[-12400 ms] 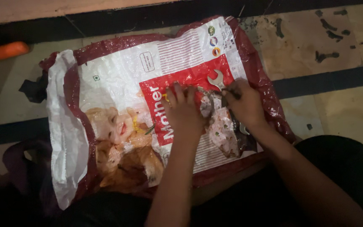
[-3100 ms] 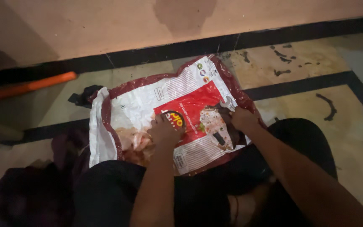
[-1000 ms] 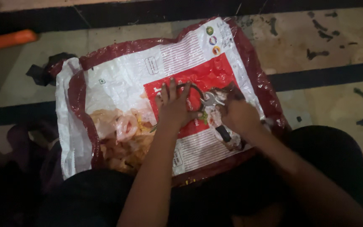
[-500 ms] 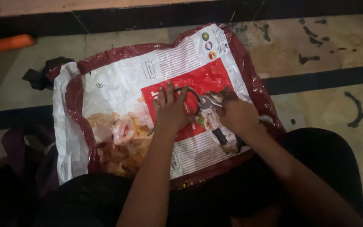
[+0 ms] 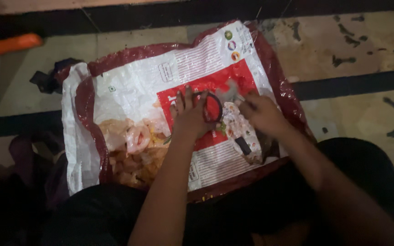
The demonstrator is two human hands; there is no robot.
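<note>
A large printed sack (image 5: 160,91), white with a dark red border and a red panel, is lying flat on the tiled floor (image 5: 352,45) in front of the person's knees. Both hands are working on top of it, near its middle.

The left hand (image 5: 190,116) is pressing down on the red panel with its fingers spread apart, palm flat against the sack. A dark ring (image 5: 213,107), thin and roughly oval, is sitting just beside that hand's fingers, touching or nearly touching them. The right hand (image 5: 263,114) is lying close by on the other side of the ring, fingers curled inward. It is blurred, so I cannot tell whether it is gripping anything; a greyish metal piece (image 5: 231,91) is showing just above its knuckles, possibly a tool. A small dark block (image 5: 243,146) is resting on the sack below the right hand, near the wrist.

Beyond the sack, at the far left, an orange bar (image 5: 7,45) is lying on the floor along the wall. A dark scrap (image 5: 46,79) is poking out from under the sack's upper left corner.
</note>
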